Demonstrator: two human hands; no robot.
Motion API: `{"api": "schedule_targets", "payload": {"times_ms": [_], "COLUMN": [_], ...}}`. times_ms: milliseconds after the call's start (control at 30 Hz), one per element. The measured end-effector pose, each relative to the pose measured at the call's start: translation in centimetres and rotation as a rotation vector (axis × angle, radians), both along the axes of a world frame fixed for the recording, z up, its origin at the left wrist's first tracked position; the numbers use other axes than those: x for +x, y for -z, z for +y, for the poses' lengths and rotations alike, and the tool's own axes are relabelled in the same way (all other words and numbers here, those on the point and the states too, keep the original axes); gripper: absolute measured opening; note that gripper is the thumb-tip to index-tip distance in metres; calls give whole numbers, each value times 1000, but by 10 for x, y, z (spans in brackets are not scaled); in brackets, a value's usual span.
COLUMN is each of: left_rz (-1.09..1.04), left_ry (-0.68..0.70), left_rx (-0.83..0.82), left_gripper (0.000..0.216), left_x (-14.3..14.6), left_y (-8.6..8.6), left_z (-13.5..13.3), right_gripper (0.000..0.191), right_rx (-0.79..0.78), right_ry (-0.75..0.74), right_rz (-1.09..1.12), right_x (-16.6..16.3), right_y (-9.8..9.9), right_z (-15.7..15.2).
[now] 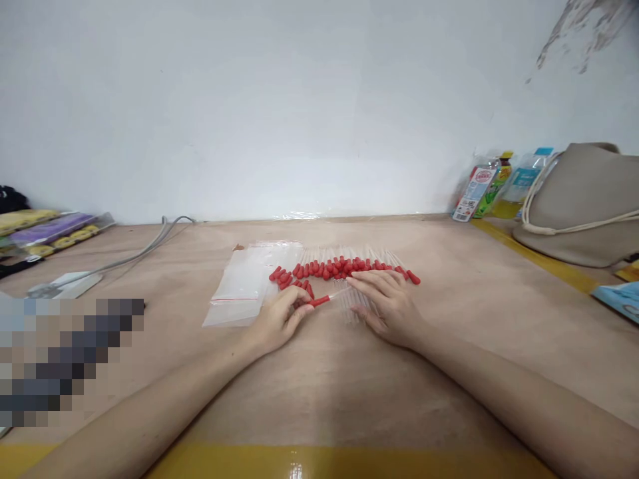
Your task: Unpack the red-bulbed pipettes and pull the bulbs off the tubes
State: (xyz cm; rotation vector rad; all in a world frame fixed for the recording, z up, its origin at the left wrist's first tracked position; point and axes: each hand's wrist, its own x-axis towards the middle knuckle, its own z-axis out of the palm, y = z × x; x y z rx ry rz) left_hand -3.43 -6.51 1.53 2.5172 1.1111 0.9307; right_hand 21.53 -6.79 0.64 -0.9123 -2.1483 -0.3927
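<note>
My left hand (284,314) pinches a red rubber dropper bulb (321,301) between thumb and fingertips. A clear thin tube (340,293) runs from the bulb's right end to the fingers of my right hand (392,301), which grips it; its far end is hidden there. Under my right hand lie several loose clear tubes (348,311), partly covered. Behind both hands stretches a row of droppers (344,267) with red bulbs toward me and tubes pointing to the wall. A few loose red bulbs (282,276) rest just beyond my left hand.
Clear zip bags (242,279) lie left of the droppers. A grey cable (144,251) crosses the table at left, near packaged yellow and purple items (52,229). Drink bottles (524,183) and a beige bag (584,206) stand at right. Yellow tape (319,462) marks the near edge.
</note>
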Motion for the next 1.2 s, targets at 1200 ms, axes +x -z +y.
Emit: {"api": "schedule_targets", "payload": {"times_ms": [1200], "left_rz": [253], "left_ry": [224], "left_rx": [217], "left_gripper": [19], "left_x": [27], "left_y": [1], "left_z": [-7], "right_gripper": [15], "right_rx": [-88], "right_ry": [-327], "right_rz": [22], "right_x": [-15], "right_y": [19], "right_z": [-3]}}
